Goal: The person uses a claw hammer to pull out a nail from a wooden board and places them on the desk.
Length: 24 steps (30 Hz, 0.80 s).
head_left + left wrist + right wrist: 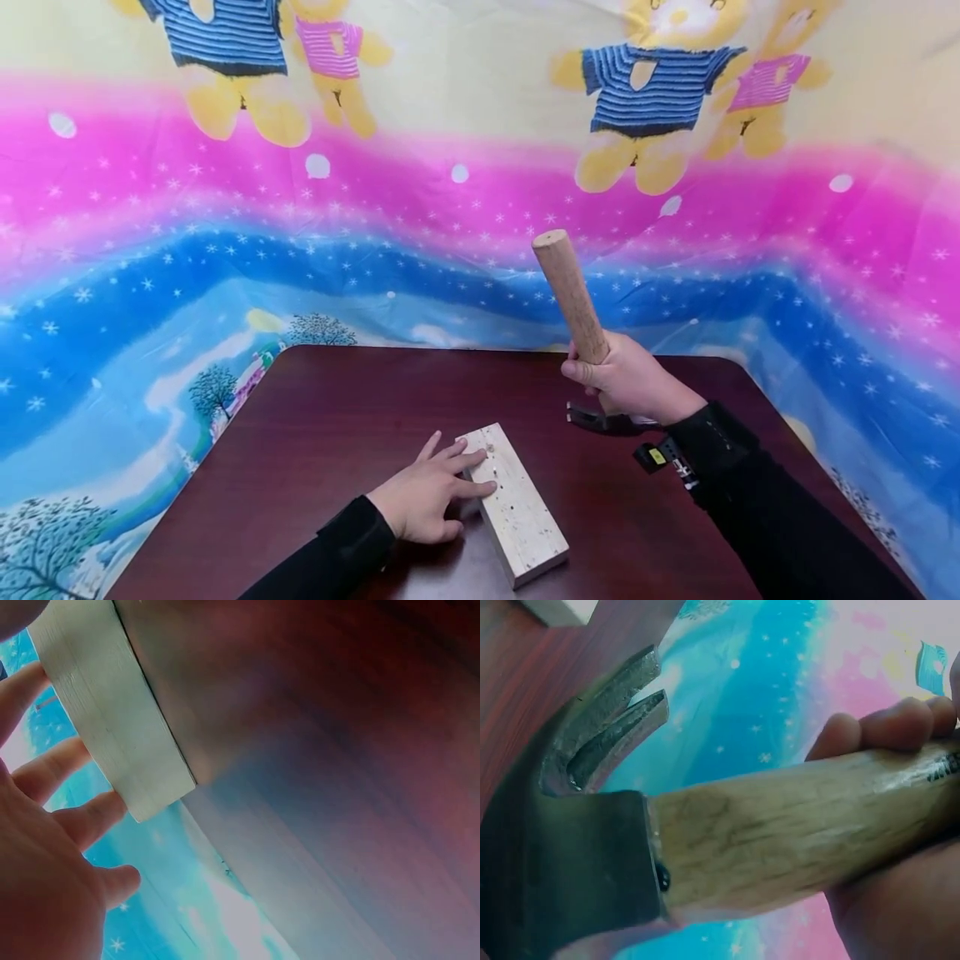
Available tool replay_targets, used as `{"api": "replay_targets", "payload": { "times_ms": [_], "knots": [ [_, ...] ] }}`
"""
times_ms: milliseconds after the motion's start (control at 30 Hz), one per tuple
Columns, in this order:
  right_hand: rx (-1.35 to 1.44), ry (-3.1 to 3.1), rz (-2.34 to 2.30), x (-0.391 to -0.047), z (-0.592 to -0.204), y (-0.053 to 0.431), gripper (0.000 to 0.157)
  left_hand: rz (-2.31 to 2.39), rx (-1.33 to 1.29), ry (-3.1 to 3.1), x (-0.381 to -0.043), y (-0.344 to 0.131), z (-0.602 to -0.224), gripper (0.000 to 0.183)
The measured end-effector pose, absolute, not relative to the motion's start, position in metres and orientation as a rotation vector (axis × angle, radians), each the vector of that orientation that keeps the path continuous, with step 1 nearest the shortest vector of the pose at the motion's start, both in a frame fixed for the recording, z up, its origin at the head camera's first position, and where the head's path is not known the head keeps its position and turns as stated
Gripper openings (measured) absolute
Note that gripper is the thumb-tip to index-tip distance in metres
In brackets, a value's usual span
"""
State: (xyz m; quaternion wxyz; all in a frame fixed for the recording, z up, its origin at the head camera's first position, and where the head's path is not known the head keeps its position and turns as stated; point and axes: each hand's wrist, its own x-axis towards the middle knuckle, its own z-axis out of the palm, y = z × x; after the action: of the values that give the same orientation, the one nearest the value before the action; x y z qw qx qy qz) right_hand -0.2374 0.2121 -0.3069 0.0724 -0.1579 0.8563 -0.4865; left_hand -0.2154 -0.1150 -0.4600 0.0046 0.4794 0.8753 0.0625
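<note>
A pale wooden block (521, 512) lies flat on the dark table, its top dotted with small holes and dark specks. My left hand (429, 500) rests along its left side, fingers spread and fairly straight, with fingertips on the top near the far end. In the left wrist view, fingers reach the edge of the same block (112, 705). My right hand (637, 379) grips a claw hammer by its wooden handle (570, 292), raised right of the block. The handle's end points up, and the dark metal head (611, 421) hangs below the fist. Its split claw (619, 712) shows in the right wrist view.
The dark reddish-brown table (360, 400) has rounded far corners. Behind and beside it hangs a colourful cloth (450, 217) printed with bears and snowflakes. A small dark device with a yellow patch (657, 456) is strapped at the right wrist.
</note>
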Motion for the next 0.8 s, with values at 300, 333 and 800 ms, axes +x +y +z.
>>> {"api": "replay_targets", "payload": {
  "times_ms": [300,333,800],
  "knots": [
    [-0.657,2.521,-1.349,-0.232,-0.306,0.195,0.032,0.177,1.421,2.759,-0.212,-0.108,-0.459,0.061],
    [-0.669,2.517,-1.332,-0.231,-0.308,0.191,0.033,0.174,1.410,2.763,-0.211,-0.107,-0.459,0.061],
    [-0.738,2.304,-1.247,-0.228,-0.354,0.144,0.024,0.124,1.379,2.813,-0.206,-0.092,-0.457,0.065]
  ]
}}
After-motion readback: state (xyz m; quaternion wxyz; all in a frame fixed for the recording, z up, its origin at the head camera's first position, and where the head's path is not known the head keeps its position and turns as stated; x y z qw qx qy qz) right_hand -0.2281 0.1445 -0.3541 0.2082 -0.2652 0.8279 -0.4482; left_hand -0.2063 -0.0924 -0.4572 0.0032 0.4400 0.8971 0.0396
